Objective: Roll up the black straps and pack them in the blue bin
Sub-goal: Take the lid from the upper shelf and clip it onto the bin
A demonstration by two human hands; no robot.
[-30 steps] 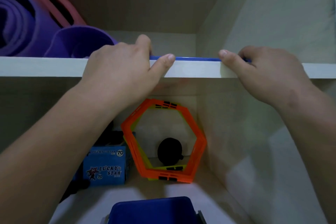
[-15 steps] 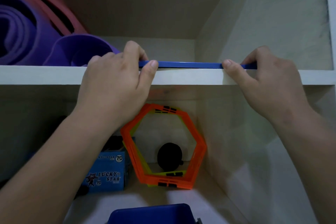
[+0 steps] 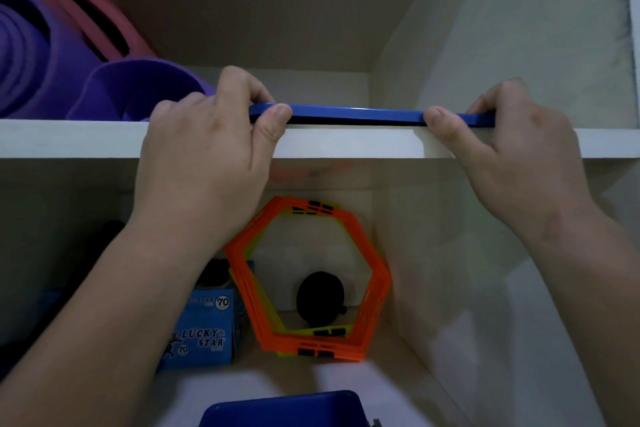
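Note:
On the upper shelf [image 3: 69, 139] lies a flat blue plastic piece [image 3: 356, 114], seen edge-on; I cannot tell whether it is a lid or a bin's rim. My left hand [image 3: 204, 156] pinches its left end, thumb under and fingers on top. My right hand [image 3: 512, 163] grips its right end the same way. A dark blue bin [image 3: 284, 409] shows at the bottom edge, on the lower shelf. A black rolled object [image 3: 320, 298], possibly a strap, sits at the back of the lower shelf.
Orange and yellow hexagon rings [image 3: 377, 288] lean upright in front of the black roll. A blue "Lucky Star" box [image 3: 204, 336] stands to their left. Rolled purple [image 3: 34, 55] and red [image 3: 86, 10] mats fill the upper shelf's left side. The cabinet wall [image 3: 519, 28] closes the right.
The blue piece has come forward over the shelf's front edge and shows more of its thickness. Both hands have tightened around its ends.

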